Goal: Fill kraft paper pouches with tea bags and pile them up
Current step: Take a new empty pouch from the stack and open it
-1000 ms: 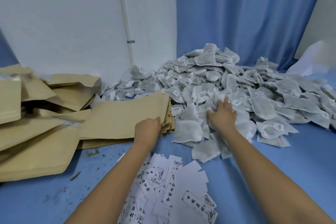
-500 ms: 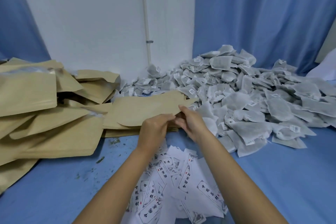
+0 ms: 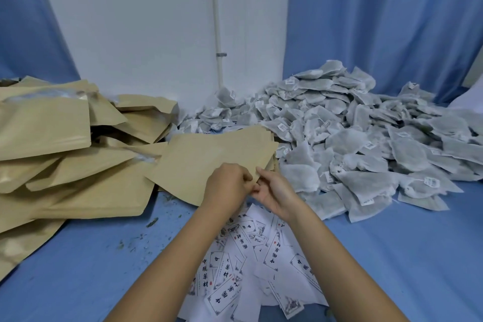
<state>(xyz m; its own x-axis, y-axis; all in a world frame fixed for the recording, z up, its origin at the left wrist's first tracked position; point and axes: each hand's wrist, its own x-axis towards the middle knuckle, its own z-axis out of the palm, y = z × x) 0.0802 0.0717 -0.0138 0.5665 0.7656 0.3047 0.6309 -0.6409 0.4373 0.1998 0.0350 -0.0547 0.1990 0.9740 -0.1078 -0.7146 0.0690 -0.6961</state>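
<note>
Head view, looking down on a blue cloth-covered counter (image 3: 392, 256). Across the right half, a broad heap of grey-white mesh tea bags (image 3: 352, 138) with small paper tags. Slumped at far left, a pile of tan kraft paper pouches (image 3: 52, 151), seemingly filled. At centre, over a flat stack (image 3: 273, 162) of the same, one flat tan kraft pouch (image 3: 209, 154), pinched at its near edge by both hands: left hand (image 3: 227, 185) with fingers curled onto the edge, right hand (image 3: 274, 191) nipping the corner between thumb and fingertips. Under the wrists, scattered white printed label slips (image 3: 256, 269). Further left, dark tea crumbs (image 3: 151, 222).

Probably prising the mouth open. Possible trouble:
- Lifting two pouches stuck together.
- Tearing or creasing the mouth through uneven pulling.
- Toppling the heap's near edge on reaching for bags.
- Sweeping crumbs inside.
</note>
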